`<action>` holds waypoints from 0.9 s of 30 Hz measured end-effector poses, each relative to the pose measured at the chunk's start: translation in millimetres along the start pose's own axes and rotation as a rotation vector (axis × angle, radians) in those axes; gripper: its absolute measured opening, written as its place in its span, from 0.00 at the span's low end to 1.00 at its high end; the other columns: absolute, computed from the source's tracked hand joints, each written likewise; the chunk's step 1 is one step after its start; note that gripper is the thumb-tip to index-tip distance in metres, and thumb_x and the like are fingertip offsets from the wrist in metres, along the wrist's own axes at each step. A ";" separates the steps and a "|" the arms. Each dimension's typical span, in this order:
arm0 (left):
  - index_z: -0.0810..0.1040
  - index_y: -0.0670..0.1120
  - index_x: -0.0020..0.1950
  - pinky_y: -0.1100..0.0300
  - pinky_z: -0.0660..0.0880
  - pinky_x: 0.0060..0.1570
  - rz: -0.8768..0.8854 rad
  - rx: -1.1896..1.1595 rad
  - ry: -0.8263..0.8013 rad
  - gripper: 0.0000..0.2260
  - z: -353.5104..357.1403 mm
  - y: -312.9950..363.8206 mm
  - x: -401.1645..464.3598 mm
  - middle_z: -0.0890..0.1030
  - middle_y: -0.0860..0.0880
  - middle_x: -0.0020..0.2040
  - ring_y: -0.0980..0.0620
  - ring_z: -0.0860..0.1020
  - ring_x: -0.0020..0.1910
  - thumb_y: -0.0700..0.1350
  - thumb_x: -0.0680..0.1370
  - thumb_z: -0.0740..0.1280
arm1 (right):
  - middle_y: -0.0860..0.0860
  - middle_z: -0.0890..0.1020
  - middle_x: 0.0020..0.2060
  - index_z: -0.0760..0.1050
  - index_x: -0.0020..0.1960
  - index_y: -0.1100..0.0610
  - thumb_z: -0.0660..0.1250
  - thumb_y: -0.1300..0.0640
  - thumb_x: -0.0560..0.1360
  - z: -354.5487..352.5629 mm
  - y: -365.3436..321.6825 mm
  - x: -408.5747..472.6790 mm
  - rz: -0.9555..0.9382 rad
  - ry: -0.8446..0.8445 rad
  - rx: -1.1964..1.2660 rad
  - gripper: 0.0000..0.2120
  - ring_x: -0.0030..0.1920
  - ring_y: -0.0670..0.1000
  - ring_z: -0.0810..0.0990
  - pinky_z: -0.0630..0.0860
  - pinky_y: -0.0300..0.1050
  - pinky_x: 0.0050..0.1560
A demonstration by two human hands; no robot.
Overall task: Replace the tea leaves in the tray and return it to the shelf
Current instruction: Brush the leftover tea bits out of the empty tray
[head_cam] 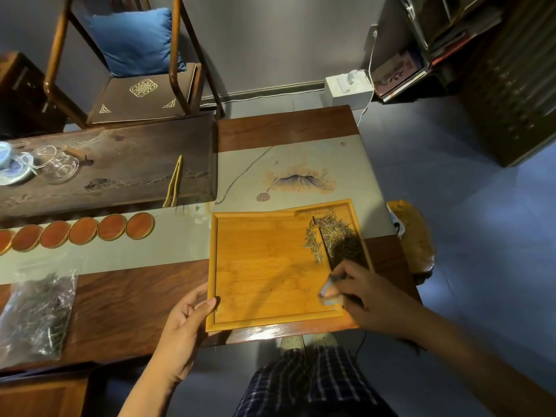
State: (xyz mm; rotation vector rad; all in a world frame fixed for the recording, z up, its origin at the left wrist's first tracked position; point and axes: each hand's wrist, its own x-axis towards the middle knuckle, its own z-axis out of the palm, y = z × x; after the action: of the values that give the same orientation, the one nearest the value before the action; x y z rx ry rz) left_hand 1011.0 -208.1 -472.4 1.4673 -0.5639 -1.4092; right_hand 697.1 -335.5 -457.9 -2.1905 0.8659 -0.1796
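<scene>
My left hand (188,314) grips the bamboo tray (264,266) by its near-left edge; my right hand (358,291) pinches a thin dark stick (322,239) across the tea leaves (332,233) just beyond its fingers.

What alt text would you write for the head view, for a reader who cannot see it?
A left hand steadies a bamboo tray while the right hand sweeps tea leaves into its corner with a thin stick. A clear bag of leaves lies nearby.

Row of round orange coasters (81,234) on my counter (126,299), wooden tongs (174,183) resting on a dark tea board (120,164), glass cups (57,164) at its left, blue cushion (132,40) on the chair (144,97) beyond.
</scene>
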 end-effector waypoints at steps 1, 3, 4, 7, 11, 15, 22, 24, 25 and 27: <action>0.75 0.39 0.65 0.59 0.81 0.49 -0.001 -0.002 0.000 0.19 0.1 -0.3 0.2 0.83 0.41 0.57 0.45 0.83 0.54 0.39 0.74 0.63 | 0.45 0.70 0.51 0.77 0.58 0.53 0.59 0.58 0.77 3.1 -2.2 -1.9 -0.011 -0.006 -0.018 0.12 0.41 0.41 0.72 0.72 0.41 0.37; 0.75 0.40 0.65 0.58 0.81 0.50 -0.013 -0.005 -0.008 0.19 1.8 -1.4 0.4 0.83 0.40 0.58 0.44 0.83 0.54 0.39 0.74 0.63 | 0.48 0.71 0.54 0.76 0.60 0.52 0.59 0.58 0.79 12.2 -14.2 3.1 -0.006 0.051 -0.005 0.12 0.44 0.38 0.71 0.70 0.35 0.42; 0.75 0.40 0.65 0.57 0.81 0.51 -0.021 -0.002 -0.015 0.19 3.5 -2.0 0.8 0.83 0.40 0.58 0.43 0.82 0.55 0.40 0.74 0.63 | 0.50 0.73 0.56 0.76 0.60 0.52 0.59 0.58 0.79 18.3 -22.8 8.4 0.003 0.093 0.026 0.12 0.49 0.38 0.72 0.71 0.34 0.47; 0.74 0.40 0.66 0.54 0.80 0.55 -0.031 0.022 -0.032 0.20 11.2 -3.7 1.5 0.82 0.39 0.59 0.40 0.81 0.57 0.40 0.75 0.64 | 0.55 0.74 0.59 0.78 0.60 0.54 0.61 0.61 0.78 42.4 -55.9 29.6 -0.009 0.189 0.021 0.13 0.53 0.54 0.76 0.75 0.46 0.53; 0.73 0.40 0.67 0.47 0.78 0.58 -0.010 0.045 -0.037 0.20 19.7 -3.9 1.7 0.82 0.38 0.59 0.38 0.81 0.57 0.40 0.75 0.64 | 0.53 0.66 0.62 0.69 0.67 0.52 0.58 0.60 0.79 64.7 -77.7 45.1 -0.087 0.104 -0.112 0.18 0.52 0.56 0.74 0.76 0.55 0.46; 0.73 0.42 0.68 0.46 0.78 0.57 -0.030 0.036 -0.021 0.20 13.5 -4.2 0.9 0.82 0.39 0.59 0.40 0.82 0.56 0.41 0.75 0.64 | 0.53 0.71 0.58 0.74 0.64 0.54 0.61 0.62 0.77 60.6 -62.1 43.3 -0.074 0.163 -0.111 0.16 0.50 0.53 0.76 0.78 0.49 0.46; 0.74 0.42 0.67 0.46 0.75 0.61 -0.026 0.036 0.001 0.21 7.7 -6.5 0.3 0.82 0.40 0.59 0.39 0.80 0.59 0.42 0.74 0.65 | 0.53 0.70 0.59 0.73 0.65 0.56 0.61 0.61 0.78 30.0 -5.4 23.3 0.289 0.267 -0.015 0.16 0.50 0.47 0.75 0.70 0.32 0.46; 0.74 0.43 0.67 0.46 0.75 0.61 -0.022 0.030 -0.012 0.20 8.7 -6.6 1.4 0.82 0.40 0.60 0.41 0.80 0.58 0.42 0.75 0.64 | 0.53 0.70 0.59 0.74 0.65 0.56 0.61 0.63 0.78 27.9 -17.7 29.8 0.257 0.293 0.004 0.16 0.54 0.50 0.75 0.70 0.36 0.51; 0.74 0.43 0.67 0.48 0.75 0.61 -0.013 0.037 -0.022 0.20 10.2 -6.6 1.8 0.81 0.40 0.61 0.42 0.81 0.58 0.42 0.75 0.64 | 0.54 0.72 0.59 0.76 0.63 0.56 0.62 0.63 0.77 30.6 -30.0 34.7 0.217 0.295 0.023 0.15 0.55 0.51 0.74 0.71 0.40 0.54; 0.73 0.42 0.68 0.47 0.74 0.62 0.006 0.039 -0.034 0.20 14.5 -7.2 3.2 0.81 0.41 0.61 0.42 0.80 0.60 0.42 0.76 0.63 | 0.53 0.74 0.54 0.79 0.59 0.59 0.63 0.63 0.75 42.0 -58.4 40.7 0.060 0.273 0.107 0.14 0.54 0.48 0.74 0.72 0.46 0.52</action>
State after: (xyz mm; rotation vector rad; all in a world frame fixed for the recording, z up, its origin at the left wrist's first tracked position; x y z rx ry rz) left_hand 996.1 -212.7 -477.8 1.4733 -0.6195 -1.4287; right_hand 774.8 -307.9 -452.0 -2.0665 1.0457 -0.4932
